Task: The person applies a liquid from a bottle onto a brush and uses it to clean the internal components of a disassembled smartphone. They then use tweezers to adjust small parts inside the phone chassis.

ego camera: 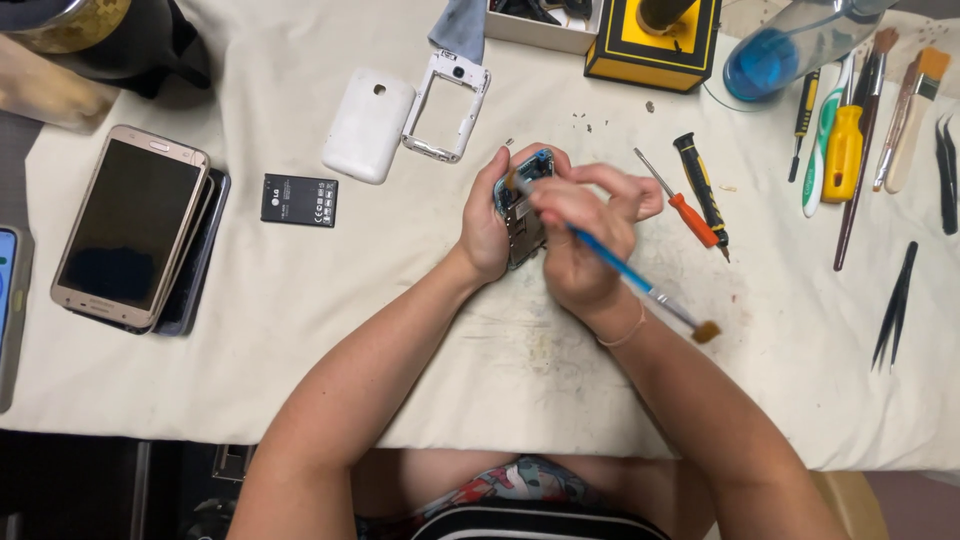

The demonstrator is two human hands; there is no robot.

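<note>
My left hand [487,225] grips a small opened phone body [522,205], tilted up off the white cloth, its bare circuit side showing. My right hand [580,235] holds a thin blue-handled brush [640,283] like a pen. One end of the brush rests against the top of the phone body; the other end, a brown tip, points out toward the lower right. Both hands meet over the middle of the table.
A white back cover [368,125], a white phone frame [446,93] and a black battery [299,200] lie at upper left. Stacked phones [130,228] sit far left. Screwdrivers [690,205], brushes [915,110] and tweezers [896,305] lie to the right. A yellow-black box [655,45] stands behind.
</note>
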